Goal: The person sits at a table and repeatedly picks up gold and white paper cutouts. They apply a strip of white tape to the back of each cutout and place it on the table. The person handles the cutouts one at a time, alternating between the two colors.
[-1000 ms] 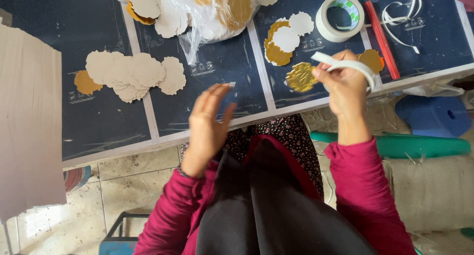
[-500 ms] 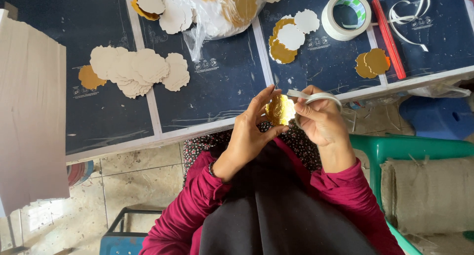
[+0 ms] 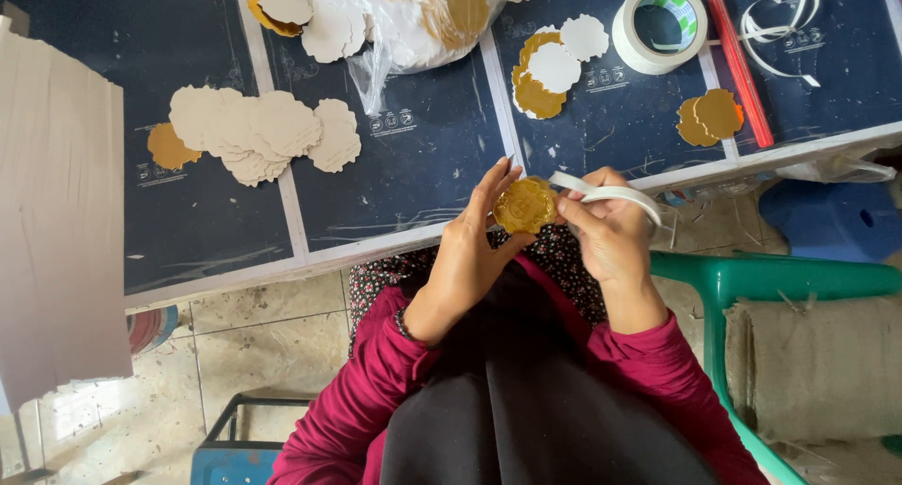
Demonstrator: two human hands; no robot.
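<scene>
My left hand (image 3: 467, 247) holds a gold scalloped paper disc (image 3: 525, 205) by its edge, just below the table's front edge. My right hand (image 3: 608, 231) grips a small white tape roll (image 3: 609, 193) and presses against the right side of the disc. Both hands meet above my lap. On the dark blue table lie a pile of cream scalloped discs (image 3: 254, 132), a small stack of gold and white discs (image 3: 548, 72), and two gold discs (image 3: 711, 116).
A large white tape roll (image 3: 659, 13) and a red stick (image 3: 740, 70) lie at the back right beside white backing strips (image 3: 772, 26). A clear plastic bag of discs (image 3: 413, 10) sits at the top. A green plastic chair (image 3: 780, 280) stands on my right.
My right hand brought the gold disc and tape roll down from the table edge to my lap. My left hand closed in and took hold of the disc.
</scene>
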